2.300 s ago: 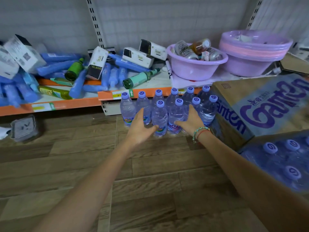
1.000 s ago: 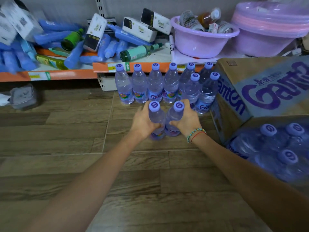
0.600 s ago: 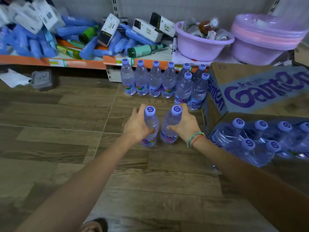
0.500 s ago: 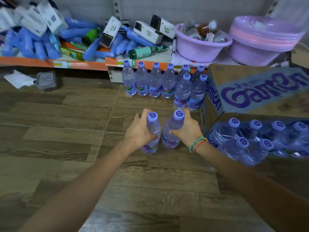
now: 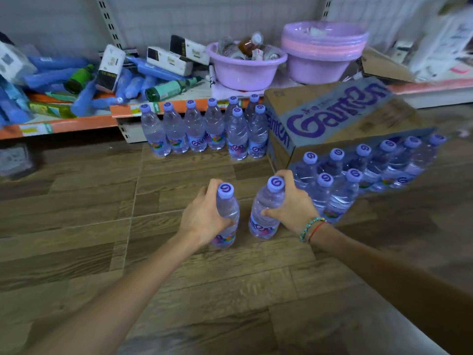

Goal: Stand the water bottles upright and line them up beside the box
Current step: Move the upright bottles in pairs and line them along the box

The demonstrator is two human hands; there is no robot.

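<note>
My left hand (image 5: pixel 204 216) grips one upright water bottle (image 5: pixel 226 208) with a purple cap, its base on or just above the wood floor. My right hand (image 5: pixel 291 206) grips a second bottle (image 5: pixel 266 213), tilted slightly right. Both sit in front of the cardboard Ganten box (image 5: pixel 330 116). Several more bottles (image 5: pixel 204 129) stand upright in a row to the left of the box, under the shelf edge, with two more in front of its right end. A shrink-wrapped pack of bottles (image 5: pixel 363 172) lies against the box's near side.
An orange-edged low shelf (image 5: pixel 76 124) holds blue tubes, green bottles and small cartons. Two purple basins (image 5: pixel 245 70) sit on the shelf behind the box. A grey object (image 5: pixel 15 160) lies on the floor at far left. Wood floor stretches around my arms.
Both hands pulled their two bottles back from the row toward me, and the bottles moved apart. The view shifted, bringing the wrapped pack further into sight.
</note>
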